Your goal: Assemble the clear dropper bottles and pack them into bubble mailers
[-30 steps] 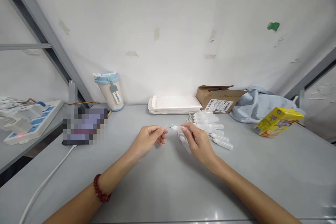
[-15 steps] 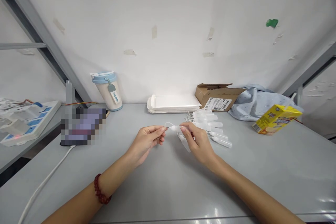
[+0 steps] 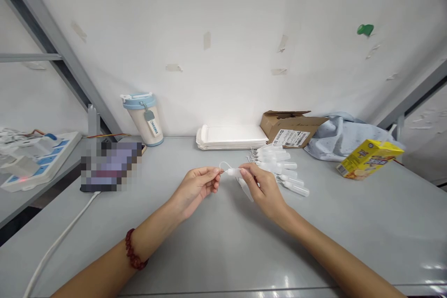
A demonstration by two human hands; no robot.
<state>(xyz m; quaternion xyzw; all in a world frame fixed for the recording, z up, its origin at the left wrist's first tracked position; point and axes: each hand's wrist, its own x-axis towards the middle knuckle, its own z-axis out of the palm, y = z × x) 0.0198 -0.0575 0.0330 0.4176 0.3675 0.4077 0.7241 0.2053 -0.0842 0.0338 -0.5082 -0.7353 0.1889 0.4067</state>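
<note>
- Smooth grey surface spreads below both of my forearms, up to the white wall.
- Pale blue patterned cloth lies bunched at the back right.
- Brown cardboard box with a white printed label stands just beside the cloth, its top flap raised.
- Stack of flat, white, oblong pieces sits near the wall, left of that box.
- Cream tumbler with a light blue lid stands upright at the back left.
- My right hand grips a small, translucent white plastic bottle between thumb and fingers, its tip pointing left.
- My left hand faces it, thumb and forefinger pinched on the end of a thin, curved white strap.
- Yellow printed carton leans at the far right, well apart from my hands.
- Group of similar white bottles lies just beyond my right hand.
- Thin, curved white strap arches between the gripped bottle's tip and my left fingertips.
</note>
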